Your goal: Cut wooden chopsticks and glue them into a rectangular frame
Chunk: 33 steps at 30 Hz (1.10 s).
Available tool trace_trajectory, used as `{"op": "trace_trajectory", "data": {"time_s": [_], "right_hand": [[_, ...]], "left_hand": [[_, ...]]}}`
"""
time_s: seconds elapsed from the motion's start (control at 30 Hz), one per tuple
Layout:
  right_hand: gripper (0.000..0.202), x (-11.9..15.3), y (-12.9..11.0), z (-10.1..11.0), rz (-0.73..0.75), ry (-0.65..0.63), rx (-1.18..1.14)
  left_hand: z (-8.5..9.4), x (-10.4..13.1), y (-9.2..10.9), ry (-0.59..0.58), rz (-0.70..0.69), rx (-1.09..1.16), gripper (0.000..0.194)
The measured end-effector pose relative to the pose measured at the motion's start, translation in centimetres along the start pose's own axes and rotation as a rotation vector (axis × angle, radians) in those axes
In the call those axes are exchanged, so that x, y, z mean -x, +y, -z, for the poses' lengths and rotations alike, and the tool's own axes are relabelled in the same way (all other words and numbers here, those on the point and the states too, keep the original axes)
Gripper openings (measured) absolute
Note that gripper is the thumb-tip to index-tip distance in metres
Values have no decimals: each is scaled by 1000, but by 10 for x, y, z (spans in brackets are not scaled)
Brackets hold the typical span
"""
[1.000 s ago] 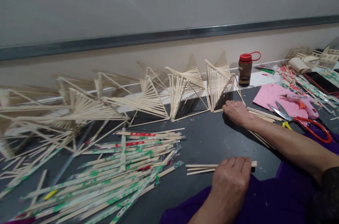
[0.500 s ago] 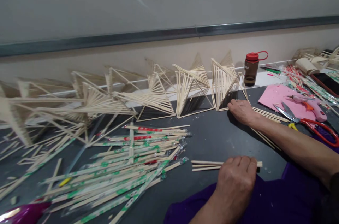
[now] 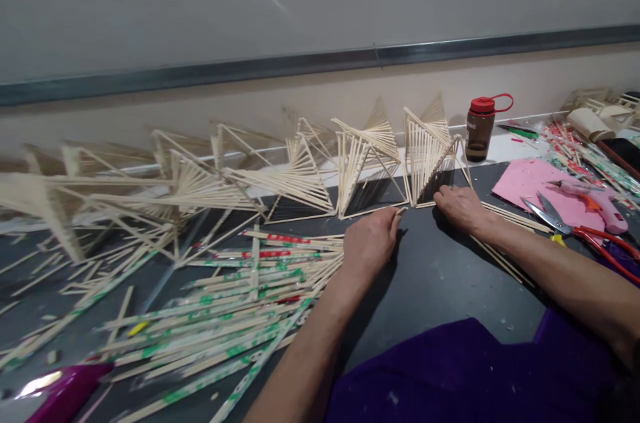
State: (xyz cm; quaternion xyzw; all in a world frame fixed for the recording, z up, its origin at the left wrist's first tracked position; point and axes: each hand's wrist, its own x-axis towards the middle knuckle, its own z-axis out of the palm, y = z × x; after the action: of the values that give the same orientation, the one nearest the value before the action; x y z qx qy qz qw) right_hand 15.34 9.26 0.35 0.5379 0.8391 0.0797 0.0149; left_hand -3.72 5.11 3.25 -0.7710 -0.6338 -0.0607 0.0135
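My left hand [image 3: 373, 243] is closed around chopsticks, whose pale ends [image 3: 401, 211] poke out past the thumb, close to the base of the stick models. Most of their length is hidden by the hand. My right hand [image 3: 461, 208] rests low on the table with fingers pinched at the lower corner of the rightmost twisted chopstick model [image 3: 425, 149]; what is in them is hidden. Loose chopsticks [image 3: 517, 217] stick out from behind the right wrist. To the left of that model stands another twisted chopstick model [image 3: 373, 156].
Paper-wrapped chopsticks [image 3: 225, 316] lie heaped at left. More chopstick structures [image 3: 200, 193] line the wall. A red-capped bottle [image 3: 479, 133], pink sheet [image 3: 520, 184], pink glue gun [image 3: 600, 203] and red-handled scissors [image 3: 600, 236] are at right. A magenta object [image 3: 70, 393] is front left.
My left hand has moved forward and left with the chopsticks, from the table's near edge to beside the models. My right hand stays at the model's corner. The view has shifted slightly.
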Motion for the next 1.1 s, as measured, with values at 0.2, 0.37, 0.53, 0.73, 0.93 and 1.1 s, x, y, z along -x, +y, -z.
{"op": "trace_trajectory", "data": {"time_s": [0.2, 0.37, 0.53, 0.73, 0.93, 1.1], "right_hand": [[31, -2, 1, -2, 0, 1, 23], [34, -1, 0, 1, 17, -7, 25], [35, -1, -2, 3, 29, -8, 0], [32, -2, -3, 5, 71, -14, -110], [30, -4, -2, 5, 99, -19, -147], [32, -3, -1, 6, 173, -12, -140]], "left_hand": [[-4, 1, -1, -40, 52, -18, 36], [-7, 3, -7, -24, 58, -24, 36], [-7, 5, -7, 3, 39, -4, 34], [0, 10, -8, 114, 9, 24, 32], [2, 20, -4, 294, -125, 108, 27], [14, 36, 8, 423, -279, 274, 28]]}}
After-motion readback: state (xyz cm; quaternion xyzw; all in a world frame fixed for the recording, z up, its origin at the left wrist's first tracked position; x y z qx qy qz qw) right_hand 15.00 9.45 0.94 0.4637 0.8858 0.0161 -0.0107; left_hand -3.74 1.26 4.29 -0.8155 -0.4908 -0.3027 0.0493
